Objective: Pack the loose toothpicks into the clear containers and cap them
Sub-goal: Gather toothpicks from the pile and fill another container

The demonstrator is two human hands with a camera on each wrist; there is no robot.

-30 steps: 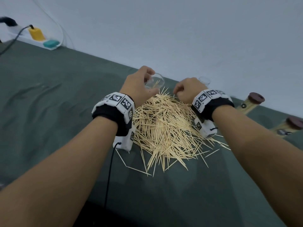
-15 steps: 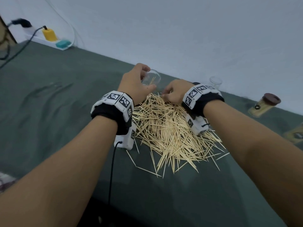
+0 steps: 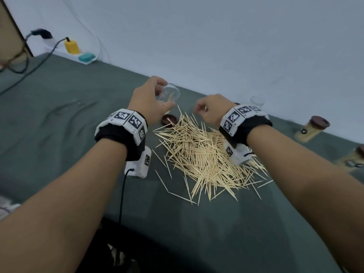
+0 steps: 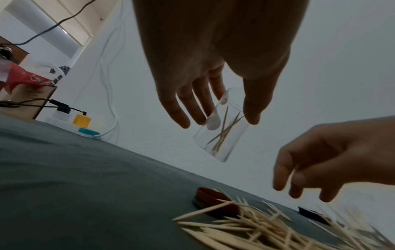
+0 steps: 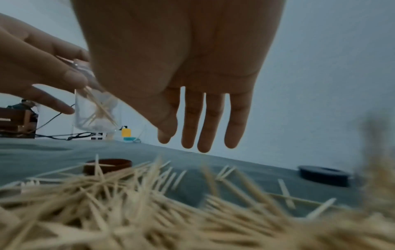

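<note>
My left hand grips a clear container held tilted above the green table, with a few toothpicks inside. Just to its right, my right hand hovers over the far edge of the loose toothpick pile. Its thumb and forefinger pinch a toothpick. A brown cap lies open side up on the cloth below the container, touching the pile. A dark cap lies farther right. A second empty clear container stands by the wall.
Two filled, brown-capped containers lie at the right edge. A power strip with plugs and cables sits at the far left by the wall. Bare green cloth stretches left of the pile.
My right hand has lifted off the pile's far edge and sits higher, beside the container. The left hand has raised the container, uncovering the brown cap beneath it.
</note>
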